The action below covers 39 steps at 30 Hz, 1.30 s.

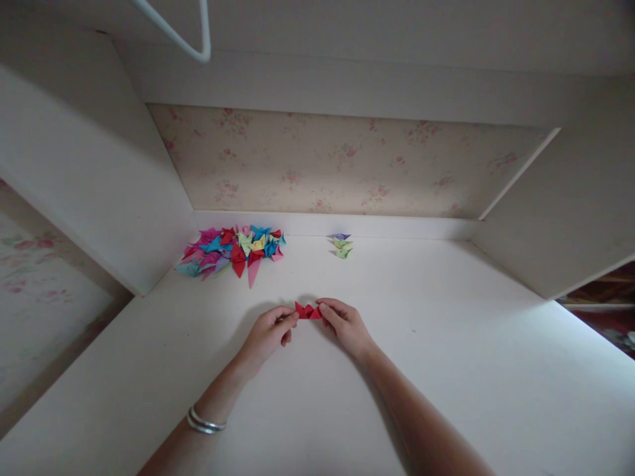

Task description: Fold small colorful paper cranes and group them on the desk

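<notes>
Between my two hands is a small red folded paper boat (308, 311), its ends pointed and a peak in the middle. My left hand (270, 332) pinches its left tip between thumb and fingers. The right end is pinched by my right hand (344, 324), whose thumb lies over the near side. Past my left hand lies a heap of folded paper pieces (233, 250) in red, blue, pink, purple, yellow and green. Farther off, beyond my right hand, a few small paper boats (342, 245) in purple, yellow-green and green stand in a short row.
The white desk top (446, 370) spreads under my hands. White side panels (89, 152) stand left and right, with flowered wallpaper (337, 162) at the back. A shelf (347, 79) runs overhead, and a white bent rod (198, 49) hangs at the upper left.
</notes>
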Tool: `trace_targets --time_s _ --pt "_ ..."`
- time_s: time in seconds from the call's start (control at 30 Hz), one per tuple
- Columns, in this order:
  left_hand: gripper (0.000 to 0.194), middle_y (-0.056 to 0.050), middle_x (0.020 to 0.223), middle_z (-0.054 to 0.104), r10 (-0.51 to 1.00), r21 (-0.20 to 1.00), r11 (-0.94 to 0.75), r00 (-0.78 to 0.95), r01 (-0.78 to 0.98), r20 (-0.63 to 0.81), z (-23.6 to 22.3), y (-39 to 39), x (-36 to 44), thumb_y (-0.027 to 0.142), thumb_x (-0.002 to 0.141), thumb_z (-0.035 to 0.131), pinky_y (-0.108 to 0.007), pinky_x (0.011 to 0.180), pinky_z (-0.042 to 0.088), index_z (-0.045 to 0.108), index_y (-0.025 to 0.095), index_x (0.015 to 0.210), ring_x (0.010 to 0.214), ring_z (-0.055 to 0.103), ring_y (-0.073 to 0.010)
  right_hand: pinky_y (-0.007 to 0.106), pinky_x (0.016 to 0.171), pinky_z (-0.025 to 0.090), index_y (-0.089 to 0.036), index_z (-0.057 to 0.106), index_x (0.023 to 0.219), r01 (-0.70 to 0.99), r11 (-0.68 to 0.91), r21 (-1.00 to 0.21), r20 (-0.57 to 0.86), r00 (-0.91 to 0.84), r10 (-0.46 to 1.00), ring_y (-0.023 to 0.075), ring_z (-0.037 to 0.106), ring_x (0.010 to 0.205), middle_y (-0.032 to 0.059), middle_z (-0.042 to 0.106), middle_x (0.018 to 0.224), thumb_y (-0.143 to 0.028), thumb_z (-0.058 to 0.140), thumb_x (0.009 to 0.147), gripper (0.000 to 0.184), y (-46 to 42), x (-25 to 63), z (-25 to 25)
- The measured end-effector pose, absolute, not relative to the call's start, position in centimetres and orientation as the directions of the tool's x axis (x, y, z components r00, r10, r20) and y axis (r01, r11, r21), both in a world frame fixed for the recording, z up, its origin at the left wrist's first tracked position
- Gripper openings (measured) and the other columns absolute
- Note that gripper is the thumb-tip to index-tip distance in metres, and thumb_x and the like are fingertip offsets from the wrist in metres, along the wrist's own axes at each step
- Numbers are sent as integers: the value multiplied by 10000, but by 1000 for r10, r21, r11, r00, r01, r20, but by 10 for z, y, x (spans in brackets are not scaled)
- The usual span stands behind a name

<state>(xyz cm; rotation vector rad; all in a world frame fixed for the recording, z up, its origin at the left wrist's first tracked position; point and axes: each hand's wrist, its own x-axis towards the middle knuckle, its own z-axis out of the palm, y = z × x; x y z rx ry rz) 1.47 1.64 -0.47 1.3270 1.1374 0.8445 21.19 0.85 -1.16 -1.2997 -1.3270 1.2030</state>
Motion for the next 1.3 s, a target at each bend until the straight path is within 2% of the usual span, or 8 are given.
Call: trace_targets --time_s 0.27,0.47,0.77,1.0,1.3 --pt "320 39 577 501 949 985 101 285 138 -137 -4 16 15 480 797 592 -218 489 353 612 161 793 506 460 -103 250 555 332 -178 696 898 150 1 -989 -9 -68 998 122 448 584 -8 554 645 -525 548 839 382 7 211 -8" --pt "310 42 565 495 944 984 98 300 149 -140 -5 16 16 464 799 592 -215 482 345 623 157 823 502 455 -103 251 546 312 -177 685 815 192 16 -981 5 -59 998 118 412 557 -26 496 579 -544 501 866 413 8 211 -11" --pt "316 39 545 497 939 984 72 320 166 -123 -8 17 15 474 803 583 -214 483 349 616 160 807 497 454 -107 246 529 301 -186 630 691 244 40 -969 33 -31 999 115 404 545 -23 491 573 -551 478 874 437 9 212 -16" --pt "339 37 563 489 941 985 46 325 164 -98 -10 17 15 481 799 590 -217 473 342 627 149 857 492 451 -105 240 517 306 -175 679 807 215 21 -976 26 20 999 118 415 549 -9 522 602 -544 522 852 403 9 211 -18" --pt "411 32 585 500 939 987 12 338 157 -65 -18 19 17 555 779 584 -224 458 341 624 148 821 485 467 -111 253 517 310 -171 668 768 214 67 -975 71 11 997 129 424 549 1 526 603 -569 492 863 445 7 210 -17"
